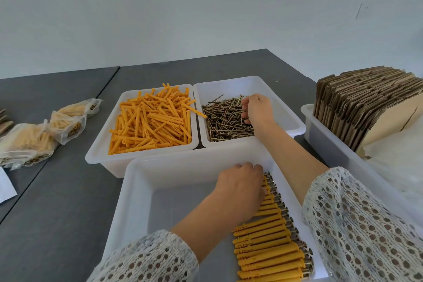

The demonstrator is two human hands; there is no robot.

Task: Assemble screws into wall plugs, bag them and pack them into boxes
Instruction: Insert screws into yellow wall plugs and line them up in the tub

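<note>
My right hand reaches into the far right white tray, and its curled fingers pinch into the pile of brass screws. Beside it, the far left white tray is full of loose orange wall plugs. In the near white tray, a neat row of assembled plugs with screws lies along the right wall. My left hand sits knuckles up at the far end of that row, fingers curled down over an assembled plug. Its fingertips are hidden.
Three filled clear bags of assembled plugs lie on the grey table at the left, near a white paper. At the right, another white tray holds flattened cardboard boxes and clear plastic.
</note>
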